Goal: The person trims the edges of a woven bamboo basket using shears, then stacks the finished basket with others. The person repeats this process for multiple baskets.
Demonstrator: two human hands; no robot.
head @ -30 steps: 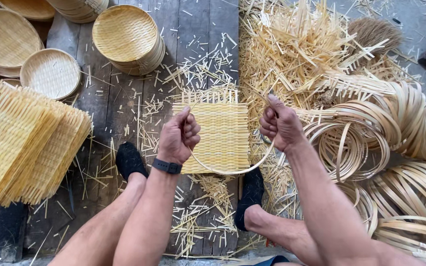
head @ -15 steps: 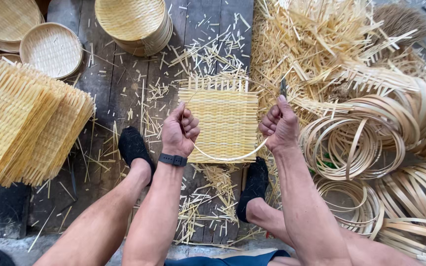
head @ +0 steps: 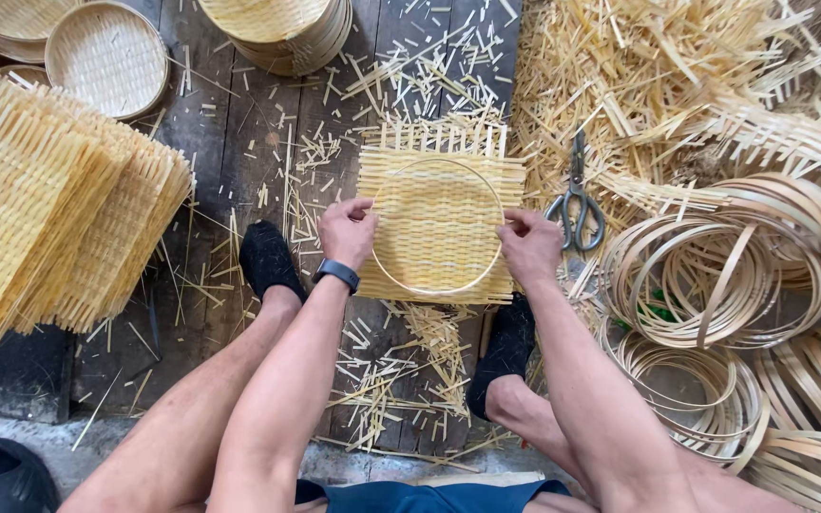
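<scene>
- Nearest the camera are two bare legs and two feet in black socks; the feet sit apart on the dark wooden floor [head: 239, 152], one at each lower corner of the work, so it lies between them where both arms can reach it
- The left hand [head: 347, 233] is at nine o'clock of the thin bamboo ring [head: 377, 268]; its fingers are curled in, and the thumb and fingertips pinch the ring's edge; a dark wristband [head: 336, 274] sits on that wrist
- The right hand [head: 528, 245] is at three o'clock of the ring; its fingers are bent and closed on the ring's other edge; both arms reach forward, nearly straight, with the wrists tipped down
- The ring lies flat on the square woven mat [head: 439, 204], in the middle of it; I think the two hands press from both sides so the ring stays round and does not slip
- The scissors [head: 576, 199] lie shut just past the right hand, at two o'clock, easy to grab
- More bamboo hoops [head: 715, 275] are heaped at three o'clock; a stack of woven mats [head: 49, 218] is at nine o'clock
- Farthest off, round baskets [head: 106, 57] sit at eleven o'clock and loose bamboo strips [head: 677, 66] at one o'clock
</scene>
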